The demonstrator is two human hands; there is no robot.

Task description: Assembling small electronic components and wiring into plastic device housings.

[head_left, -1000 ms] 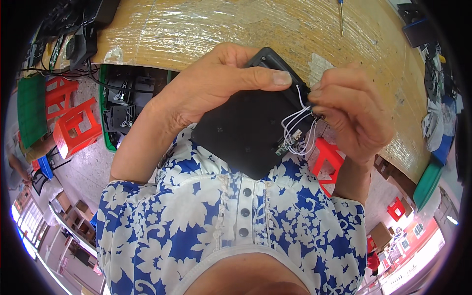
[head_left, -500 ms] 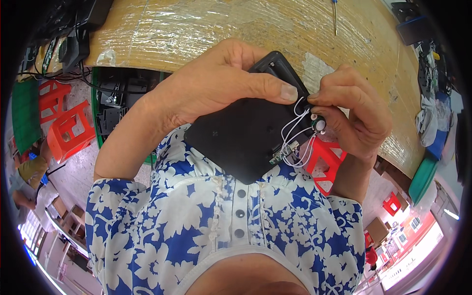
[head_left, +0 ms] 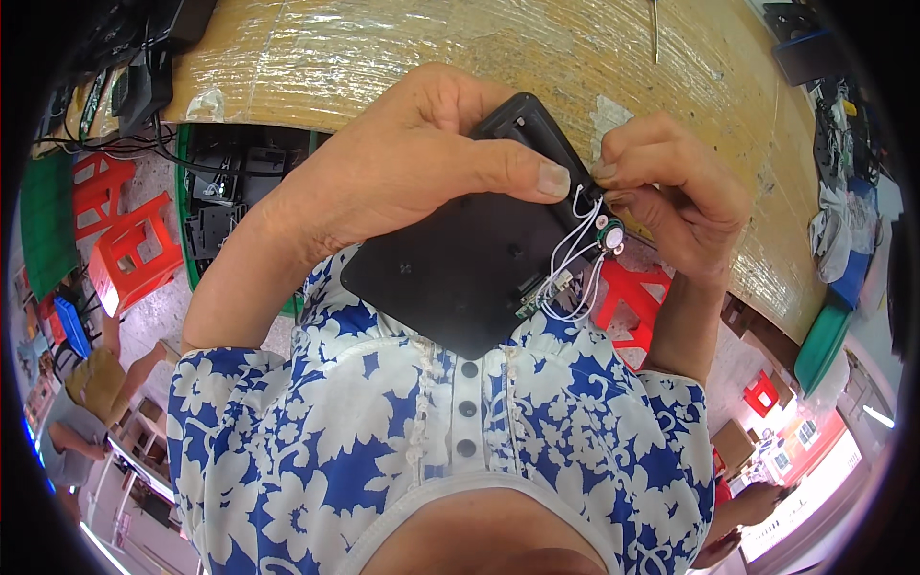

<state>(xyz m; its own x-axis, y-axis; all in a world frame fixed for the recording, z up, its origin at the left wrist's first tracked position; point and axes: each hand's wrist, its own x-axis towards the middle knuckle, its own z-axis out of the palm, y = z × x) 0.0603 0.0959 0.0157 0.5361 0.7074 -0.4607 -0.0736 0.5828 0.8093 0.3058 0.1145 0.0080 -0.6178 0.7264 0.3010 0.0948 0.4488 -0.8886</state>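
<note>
A flat black plastic housing [head_left: 441,273] is held up in front of my body, tilted. My left hand [head_left: 431,158] grips its far edge, thumb across the face and fingers behind it. White wires [head_left: 582,230] come out near the right edge of the housing. They loop past a small round component [head_left: 610,235] and a small circuit board [head_left: 539,292]. My right hand [head_left: 671,187] is at that edge, with thumb and bent fingers closed close to where the wires start. Whatever lies between those fingertips is hidden.
The worktable [head_left: 383,57] has a shiny film cover, and a screwdriver [head_left: 655,34] lies at its far side. A green bin [head_left: 187,211] with black parts stands at left, near red stools [head_left: 139,254]. Black equipment with cables [head_left: 144,86] sits far left. Other people are in the background.
The housing has shifted slightly left and up with my left hand. My right hand has moved a little the same way. The round component hangs slightly further left. A background person has moved.
</note>
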